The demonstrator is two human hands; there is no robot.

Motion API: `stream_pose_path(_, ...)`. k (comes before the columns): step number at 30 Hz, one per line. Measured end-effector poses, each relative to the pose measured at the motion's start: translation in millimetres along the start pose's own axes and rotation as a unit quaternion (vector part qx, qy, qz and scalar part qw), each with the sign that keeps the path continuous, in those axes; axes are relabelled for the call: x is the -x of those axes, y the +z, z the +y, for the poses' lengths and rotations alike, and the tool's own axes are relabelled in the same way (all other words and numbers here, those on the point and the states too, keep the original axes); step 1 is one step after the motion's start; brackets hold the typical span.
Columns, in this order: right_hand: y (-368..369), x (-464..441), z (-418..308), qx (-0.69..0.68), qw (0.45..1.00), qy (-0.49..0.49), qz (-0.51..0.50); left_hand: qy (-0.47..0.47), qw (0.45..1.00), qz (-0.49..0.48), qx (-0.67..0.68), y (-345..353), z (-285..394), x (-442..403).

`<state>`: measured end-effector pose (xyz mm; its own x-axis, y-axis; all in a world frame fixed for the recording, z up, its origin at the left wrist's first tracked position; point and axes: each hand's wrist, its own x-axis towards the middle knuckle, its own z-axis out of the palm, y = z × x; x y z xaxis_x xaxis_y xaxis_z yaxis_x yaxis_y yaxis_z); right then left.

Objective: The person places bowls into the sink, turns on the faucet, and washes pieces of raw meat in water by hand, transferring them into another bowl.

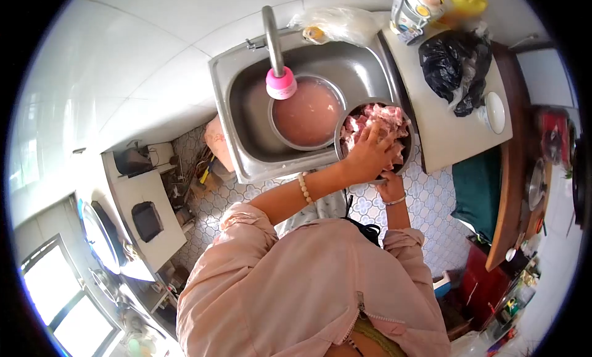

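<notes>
A dark metal bowl (340, 135) with chunks of raw meat (385, 114) sits at the right front corner of the sink. My left hand (370, 152), with a beaded bracelet at the wrist, reaches over the bowl, its fingers bent onto the meat. My right hand (391, 187) grips the near rim of that bowl from below; part of its fingers is hidden. Inside the sink (253, 132), a round metal basin (274, 127) holds cloudy pink water. A faucet (272, 36) with a pink nozzle (281, 84) hangs over the basin's left edge.
On the counter (441, 138) at right lie a black plastic bag (453, 64), a white bowl (493, 112) and a white bottle (414, 14). Behind the sink is a clear plastic bag (342, 25). A dark green cloth (478, 190) hangs below the counter.
</notes>
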<state>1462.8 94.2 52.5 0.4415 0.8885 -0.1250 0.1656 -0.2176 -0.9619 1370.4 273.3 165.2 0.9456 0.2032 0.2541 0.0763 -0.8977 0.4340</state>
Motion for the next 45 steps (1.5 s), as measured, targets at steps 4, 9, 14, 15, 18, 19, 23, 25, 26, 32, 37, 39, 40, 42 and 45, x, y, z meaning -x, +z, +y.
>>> stream_pose_path(4,8,-6,-11,-0.561,0.778,0.261,0.111,-0.004,0.994,0.065,0.087,-42,-13,11)
stream_pose_path(9,30,-27,-33,-0.438,0.873,0.2,0.083,-0.21,0.91,0.239,0.265,-64,-95,85)
stream_pose_path(14,50,-55,-14,-0.323,0.937,0.133,-0.003,-0.301,0.852,0.371,0.213,-51,-235,107)
stream_pose_path(15,59,-66,-16,-0.32,0.929,0.183,0.024,-0.322,0.86,0.356,0.172,-67,-247,97)
stream_pose_path(18,79,-88,-29,-0.181,0.977,0.111,-0.027,-0.277,0.872,0.403,0.012,-74,-308,66)
stream_pose_path(19,81,-96,-32,-0.082,0.994,0.009,-0.075,-0.28,0.873,0.4,0.015,-77,-315,59)
stream_pose_path(23,109,-124,-68,-0.337,0.871,0.357,0.026,-0.338,0.908,0.248,-0.004,-106,-331,45)
stream_pose_path(25,122,-130,-72,-0.343,0.873,0.346,0.028,-0.315,0.918,0.24,-0.029,-109,-339,45)
stream_pose_path(26,127,-132,-74,-0.347,0.876,0.334,0.029,-0.317,0.922,0.22,-0.044,-111,-341,45)
stream_pose_path(32,157,-145,-54,-0.388,0.877,0.285,0.0,-0.347,0.919,0.18,-0.049,-114,-350,31)
stream_pose_path(37,175,-148,-51,-0.386,0.877,0.286,-0.016,-0.353,0.92,0.157,-0.069,-106,-369,25)
stream_pose_path(39,178,-146,-61,-0.407,0.869,0.281,0.002,-0.437,0.889,0.131,0.02,-118,-349,21)
stream_pose_path(40,179,-145,-62,-0.408,0.869,0.281,0.002,-0.437,0.89,0.13,0.019,-118,-339,24)
stream_pose_path(42,180,-145,-61,-0.444,0.852,0.275,-0.008,-0.341,0.901,0.269,0.011,-116,-326,34)
stream_pose_path(45,182,-146,-53,-0.426,0.864,0.27,0.015,-0.295,0.906,0.302,0.026,-109,-280,58)
